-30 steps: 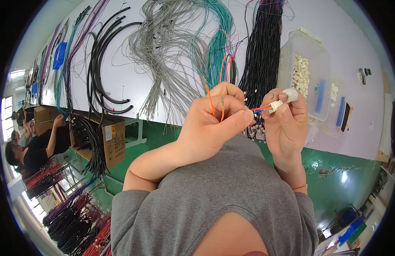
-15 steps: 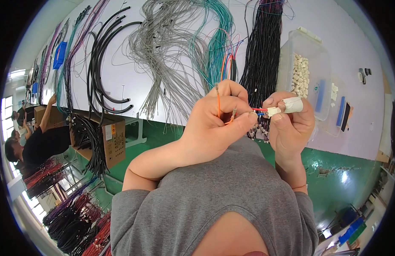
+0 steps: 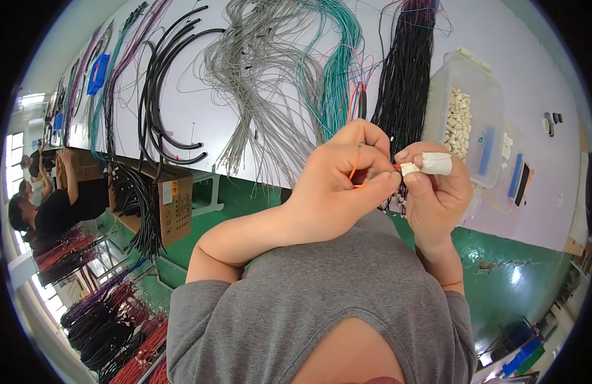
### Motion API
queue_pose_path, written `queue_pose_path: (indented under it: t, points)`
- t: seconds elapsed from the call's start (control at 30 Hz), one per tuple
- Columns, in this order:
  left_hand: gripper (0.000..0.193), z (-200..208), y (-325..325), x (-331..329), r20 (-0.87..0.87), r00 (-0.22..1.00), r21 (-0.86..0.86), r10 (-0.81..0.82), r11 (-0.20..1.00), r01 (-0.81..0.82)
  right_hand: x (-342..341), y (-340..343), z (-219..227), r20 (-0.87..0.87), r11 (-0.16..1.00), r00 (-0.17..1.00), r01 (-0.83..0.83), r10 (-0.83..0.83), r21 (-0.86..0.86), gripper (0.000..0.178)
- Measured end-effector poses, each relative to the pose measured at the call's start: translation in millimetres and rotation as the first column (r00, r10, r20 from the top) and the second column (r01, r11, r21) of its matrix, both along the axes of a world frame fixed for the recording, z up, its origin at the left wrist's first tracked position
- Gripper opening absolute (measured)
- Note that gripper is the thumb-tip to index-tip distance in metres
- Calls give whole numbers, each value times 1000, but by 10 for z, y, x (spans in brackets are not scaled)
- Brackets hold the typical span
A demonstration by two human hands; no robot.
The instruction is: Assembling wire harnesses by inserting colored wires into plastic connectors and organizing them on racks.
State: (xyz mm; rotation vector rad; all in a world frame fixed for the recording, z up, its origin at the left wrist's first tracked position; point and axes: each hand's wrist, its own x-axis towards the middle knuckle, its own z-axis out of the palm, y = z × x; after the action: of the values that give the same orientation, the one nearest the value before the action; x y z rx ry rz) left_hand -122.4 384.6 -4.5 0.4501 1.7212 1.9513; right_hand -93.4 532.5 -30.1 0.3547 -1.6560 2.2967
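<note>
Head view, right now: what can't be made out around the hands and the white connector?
All in the head view:
- Red wire: mostly covered by fingers of the left hand and right hand; its fit in the white connector can't be told.
- Orange wire: partly hidden by the left hand.
- Black wire bundle: partly behind the hands; top cut off by the picture's edge.
- White pieces in the clear box: too small for detail.

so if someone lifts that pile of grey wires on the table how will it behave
The grey wires will probably flop and sag, since the strands look thin and curl loosely. They may snag on one another, as many cross and loop. Lifting could also tug the teal wires lying against them.
</note>
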Motion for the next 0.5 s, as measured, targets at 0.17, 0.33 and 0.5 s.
queue_pose_path:
  t: [0.17,0.33,0.5]
  points:
    - [27,-55,50,-81,-43,996,213,-84,973,91,-91,53,139,308,960,945,-18,108,-279,18]
    - [26,119,21,-173,-22,999,-49,33,998,-34,-50,85,465,357,993,930,-106,81,49,37]
    - [18,192,111,-216,-482,864,-428,-143,899,-90,-119,-49,495,-83,738,976,207,-201,643,18]
